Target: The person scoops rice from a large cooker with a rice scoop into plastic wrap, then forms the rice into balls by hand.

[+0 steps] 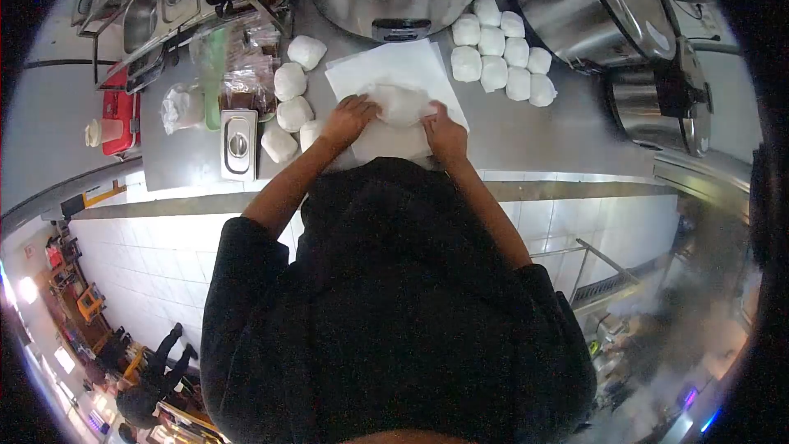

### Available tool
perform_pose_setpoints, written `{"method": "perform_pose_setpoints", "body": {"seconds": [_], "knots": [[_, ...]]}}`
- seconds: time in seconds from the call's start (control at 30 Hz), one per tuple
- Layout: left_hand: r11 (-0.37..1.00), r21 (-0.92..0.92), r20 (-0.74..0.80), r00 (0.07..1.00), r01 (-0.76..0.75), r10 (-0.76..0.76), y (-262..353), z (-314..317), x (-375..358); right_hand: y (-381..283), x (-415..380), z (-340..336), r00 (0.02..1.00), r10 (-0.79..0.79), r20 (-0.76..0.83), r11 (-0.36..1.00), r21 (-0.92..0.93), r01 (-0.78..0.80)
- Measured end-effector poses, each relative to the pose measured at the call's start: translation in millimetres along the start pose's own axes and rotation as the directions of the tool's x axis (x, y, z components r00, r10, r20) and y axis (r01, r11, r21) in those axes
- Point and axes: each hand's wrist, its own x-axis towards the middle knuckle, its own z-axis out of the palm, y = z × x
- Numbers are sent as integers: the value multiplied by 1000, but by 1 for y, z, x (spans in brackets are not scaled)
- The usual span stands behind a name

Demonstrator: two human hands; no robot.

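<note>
A stack of white paper sheets (427, 62) lies on the steel table in front of me. On top of it is a whitish, partly see-through wrapping sheet (403, 105), slightly blurred, folded over a rounded lump whose contents I cannot make out. At its left edge, my left hand (351, 117) pinches the wrapping with curled fingers. My right hand (445, 131) grips the opposite edge. Close to my left forearm stand several white wrapped bundles (293, 113). More white bundles (493, 41) sit in rows to the right of the sheets.
A large Miyako cooker (394, 0) stands behind the sheets. Steel pots (592, 20) are at the right. On the left are a lidded steel container (239, 144), plastic packets (249, 74), a red basket (122, 119) and a rack of steel pans (152, 12).
</note>
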Motion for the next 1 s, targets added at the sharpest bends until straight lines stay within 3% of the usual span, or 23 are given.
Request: {"method": "perform_pose_setpoints", "body": {"seconds": [0.07,0.1,0.17,0.2,0.23,0.27,0.3,0.33,0.4,0.43,0.5,0.53,0.57,0.6,0.67,0.7,0.77,0.8,0.87,0.9,0.97,1.0], "knots": [[956,-233,246,962,178,-119,-7,0,16,-8,10,-7,994,25,-108,997,77,-17],[958,-230,245,963,171,-113,-8,-9,34,-11,14,-11,993,28,-113,996,82,-19],[911,-201,485,845,360,-227,-11,-30,68,-16,22,-19,968,-82,-237,980,-197,34],[891,-179,559,788,418,-258,-14,-32,78,-17,25,-20,969,-75,-236,980,-195,28],[963,-162,368,919,216,-144,-20,-26,80,-18,29,-21,929,-164,-333,945,-323,51],[995,-99,165,986,14,2,-26,-20,82,-19,30,-20,902,-214,-375,921,-386,58],[980,-197,97,995,-16,35,-30,-20,85,-20,32,-18,871,-264,-414,892,-448,57],[981,-195,91,995,-17,35,-31,-18,85,-19,37,-16,909,-253,-331,901,-422,97],[952,-248,337,937,177,-87,-28,-8,83,-19,42,-10,938,-262,-229,912,-376,163],[950,-290,271,962,115,-34,-33,9,71,-18,40,-2,936,-281,-210,913,-359,193],[943,-212,262,945,256,-198,-11,18,48,-1,34,37,852,-449,-271,872,-340,351],[937,-219,266,941,271,-210,5,14,39,-16,16,36,866,-437,-244,822,-500,274],[957,-154,167,961,247,-221,10,44,27,-19,13,37,810,-508,-292,817,-462,345],[971,-148,-83,976,186,-199,21,52,15,-17,15,36,834,-471,-286,834,-453,316],[850,-236,291,869,471,-400,68,-45,51,-5,30,26,835,-487,-257,843,-389,372],[862,-237,282,881,449,-381,77,-45,62,-3,35,17,834,-490,-254,846,-368,385],[909,14,345,851,417,-396,85,-46,76,-30,27,-29,950,-272,-156,953,-178,244],[920,22,325,867,392,-377,80,-32,80,-33,32,-30,945,-264,-191,956,-180,231],[912,103,326,853,396,-407,69,21,80,-33,37,-20,986,-162,-37,985,49,163],[922,108,304,870,372,-387,67,33,79,-32,35,-14,973,-203,-114,969,118,216],[966,4,-127,958,260,-258,66,42,67,-33,21,-11,952,-194,-235,902,338,267],[919,-295,-155,935,263,-318,68,36,71,-35,13,-11,952,-144,-271,831,490,265]]}}
